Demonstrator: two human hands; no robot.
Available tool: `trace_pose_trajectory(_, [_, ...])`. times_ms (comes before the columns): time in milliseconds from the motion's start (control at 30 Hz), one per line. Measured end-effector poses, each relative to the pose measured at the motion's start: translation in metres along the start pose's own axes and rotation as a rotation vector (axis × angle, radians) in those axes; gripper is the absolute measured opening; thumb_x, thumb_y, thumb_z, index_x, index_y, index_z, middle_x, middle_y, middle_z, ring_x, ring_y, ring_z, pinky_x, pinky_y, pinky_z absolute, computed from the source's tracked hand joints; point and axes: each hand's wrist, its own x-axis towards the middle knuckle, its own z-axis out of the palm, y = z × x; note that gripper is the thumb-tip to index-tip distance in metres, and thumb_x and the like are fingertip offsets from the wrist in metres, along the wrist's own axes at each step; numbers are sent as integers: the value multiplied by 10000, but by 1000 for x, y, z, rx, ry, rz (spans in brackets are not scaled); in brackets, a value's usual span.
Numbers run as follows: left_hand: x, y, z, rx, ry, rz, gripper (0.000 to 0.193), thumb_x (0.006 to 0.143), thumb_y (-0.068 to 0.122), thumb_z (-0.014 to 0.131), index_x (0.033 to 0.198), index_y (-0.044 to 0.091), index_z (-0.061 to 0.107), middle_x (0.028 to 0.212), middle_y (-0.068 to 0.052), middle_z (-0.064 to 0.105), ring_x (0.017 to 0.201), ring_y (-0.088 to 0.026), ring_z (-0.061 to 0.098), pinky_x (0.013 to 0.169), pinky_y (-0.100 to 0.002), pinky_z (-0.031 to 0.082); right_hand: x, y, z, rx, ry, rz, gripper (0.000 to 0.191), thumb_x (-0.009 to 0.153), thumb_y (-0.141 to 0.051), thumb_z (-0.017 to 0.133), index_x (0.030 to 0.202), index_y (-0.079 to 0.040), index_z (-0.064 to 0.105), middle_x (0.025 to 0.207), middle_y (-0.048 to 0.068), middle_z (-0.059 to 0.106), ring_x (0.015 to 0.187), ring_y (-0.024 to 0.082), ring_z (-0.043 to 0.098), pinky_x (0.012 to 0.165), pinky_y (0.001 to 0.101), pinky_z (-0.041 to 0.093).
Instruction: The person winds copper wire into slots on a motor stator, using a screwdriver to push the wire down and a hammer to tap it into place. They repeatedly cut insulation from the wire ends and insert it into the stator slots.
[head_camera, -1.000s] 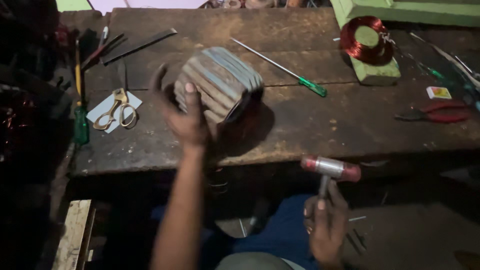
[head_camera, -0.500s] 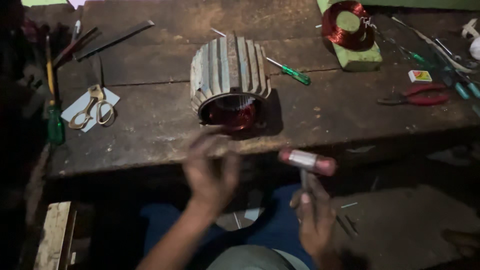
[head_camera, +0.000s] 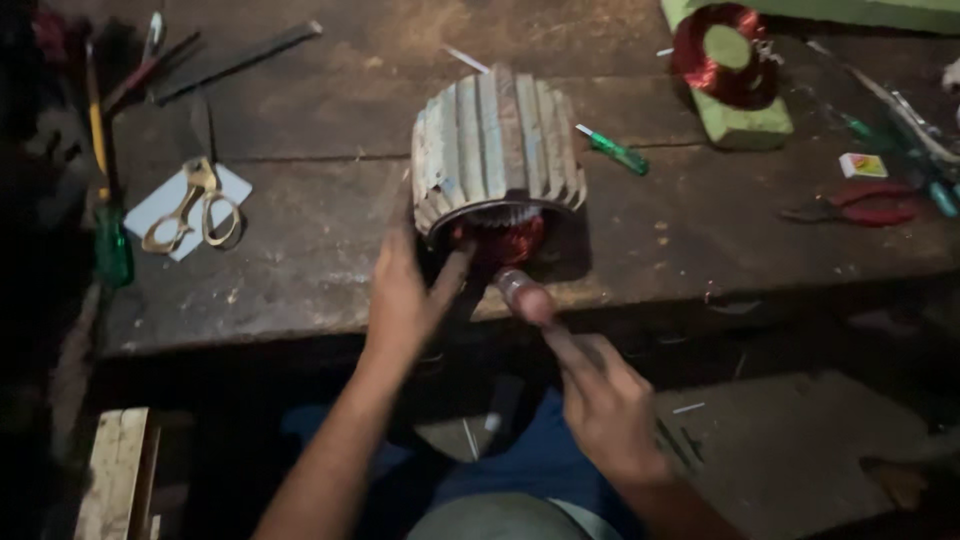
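A ribbed grey motor stator lies on its side on the worn wooden bench, its open end with copper windings facing me. My left hand rests against the lower left rim of the housing, fingers spread and touching it. My right hand grips the handle of a small mallet, whose reddish head sits right at the windings in the opening.
Brass-handled scissors lie on a white card at left, beside a green-handled tool. A green screwdriver lies behind the stator. A copper wire coil on a green block and red pliers sit at right.
My left hand has come back up from below the bench edge to the stator's rim. My right hand has raised the mallet from below the bench to the stator's opening.
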Motion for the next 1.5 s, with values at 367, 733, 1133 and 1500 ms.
trace_pose_trajectory(367, [-2, -3, 1, 49, 14, 7, 832, 930, 180, 799, 1588, 54, 305, 1350, -292, 649, 1228, -414, 687, 1002, -447, 574, 11, 29, 1, -339, 87, -298, 621, 886, -61, 690, 1397, -405, 612, 1006, 123, 658, 797, 277, 697, 678, 390, 582])
trace_pose_trajectory(733, [0, -1, 0, 68, -19, -18, 782, 919, 185, 787, 1538, -31, 360, 1467, -316, 536, 1357, -435, 564, 1095, -456, 490, -11, 28, 24, 51, 93, 139, 463, 964, -12, 637, 1394, -185, 632, 1074, 196, 714, 887, 327, 714, 729, 397, 590])
trace_pose_trajectory(1133, [-4, -14, -6, 26, -69, -11, 632, 1120, 405, 451, 1585, -2, 321, 1546, -314, 482, 1433, -468, 492, 1160, -499, 423, -9, -4, 72, 530, 386, 297, 372, 1069, -144, 483, 1409, 1, 530, 892, 104, 691, 680, 145, 614, 607, 286, 531])
trace_pose_trajectory(1500, [12, 0, -15, 361, 50, 121, 603, 926, 273, 747, 1421, 8, 527, 1400, -296, 597, 1234, -461, 586, 1012, -486, 490, -7, 30, 40, -169, 161, 19, 496, 863, -4, 651, 1333, -159, 683, 1055, 221, 707, 884, 370, 718, 737, 425, 599])
